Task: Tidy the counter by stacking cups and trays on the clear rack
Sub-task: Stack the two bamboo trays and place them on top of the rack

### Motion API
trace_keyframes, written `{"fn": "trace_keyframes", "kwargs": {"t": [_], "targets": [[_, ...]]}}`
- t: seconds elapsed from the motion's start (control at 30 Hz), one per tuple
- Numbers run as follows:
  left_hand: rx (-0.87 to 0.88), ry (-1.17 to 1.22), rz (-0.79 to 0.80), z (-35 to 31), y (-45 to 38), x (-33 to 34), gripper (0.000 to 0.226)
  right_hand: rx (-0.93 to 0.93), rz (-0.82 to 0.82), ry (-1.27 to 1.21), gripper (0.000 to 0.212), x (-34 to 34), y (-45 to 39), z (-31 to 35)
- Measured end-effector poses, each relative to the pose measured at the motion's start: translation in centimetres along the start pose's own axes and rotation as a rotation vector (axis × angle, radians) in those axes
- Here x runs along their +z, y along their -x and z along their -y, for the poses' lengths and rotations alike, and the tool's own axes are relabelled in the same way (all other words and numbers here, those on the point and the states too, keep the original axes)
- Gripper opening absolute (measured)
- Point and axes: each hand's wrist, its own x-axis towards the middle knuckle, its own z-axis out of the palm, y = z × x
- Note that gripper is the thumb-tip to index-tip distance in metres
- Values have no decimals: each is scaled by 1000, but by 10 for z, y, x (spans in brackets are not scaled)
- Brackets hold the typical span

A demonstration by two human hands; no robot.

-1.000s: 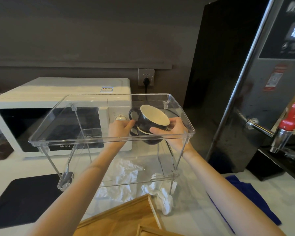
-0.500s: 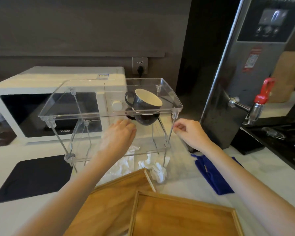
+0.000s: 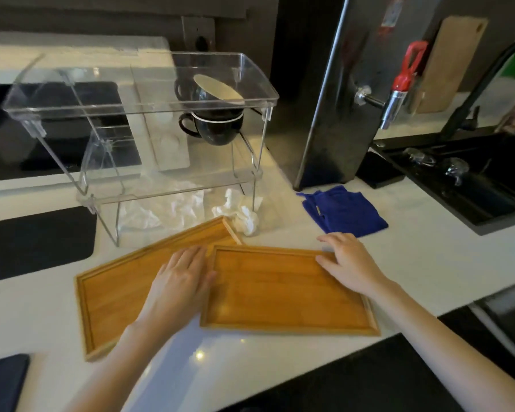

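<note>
A clear rack (image 3: pixel 72 111) stands on the white counter. Two dark cups with cream insides, one (image 3: pixel 208 90) nested in the other (image 3: pixel 211 130), sit at the right end of its upper shelf. Two wooden trays lie in front of the rack; the right tray (image 3: pixel 280 292) overlaps the left tray (image 3: pixel 113 292). My left hand (image 3: pixel 182 278) lies flat on the left tray, its thumb against the right tray's left edge. My right hand (image 3: pixel 348 260) rests with spread fingers on the right tray's far right corner.
Crumpled white paper (image 3: pixel 244 217) lies under and beside the rack. A blue cloth (image 3: pixel 345 212) lies to the right, in front of a steel water boiler (image 3: pixel 339 114). A white microwave (image 3: pixel 167 144) stands behind the rack. A black mat (image 3: pixel 36 242) is on the left, a black sink (image 3: pixel 473 179) on the right.
Both hands let go of the cups on the rack's upper shelf, drew back and came down onto the wooden trays. My view tilted down toward the counter.
</note>
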Motion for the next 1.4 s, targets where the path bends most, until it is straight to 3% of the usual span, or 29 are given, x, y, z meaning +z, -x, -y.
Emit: {"fn": "trace_keyframes", "kwargs": {"t": [0.1, 0.23, 0.57, 0.77, 0.87, 1.0, 1.07, 1.4], "targets": [[-125, 110, -25, -11, 21, 6, 64, 128, -74, 7, 51, 10, 17, -8], [-287, 316, -24, -25, 36, 5, 37, 243, -147, 67, 48, 18, 31, -15], [-357, 567, 34, -28, 43, 0, 24, 292, -231, -165, 21, 16, 19, -19], [-380, 703, 14, -26, 47, -5, 20, 236, -374, -196, 15, -3, -3, -6], [-416, 736, 1, -27, 48, -2, 20, 236, -282, -116, 18, -5, -19, 6], [-450, 762, -13, -28, 51, 5, 22, 161, 119, -302, 25, 2, -26, 11], [-462, 791, -42, -27, 52, 5, 24, 84, 225, -340, 28, 7, -25, 13], [-535, 901, -117, 1, 51, -15, 22, -81, 144, -392, 22, 0, -49, 47]]}}
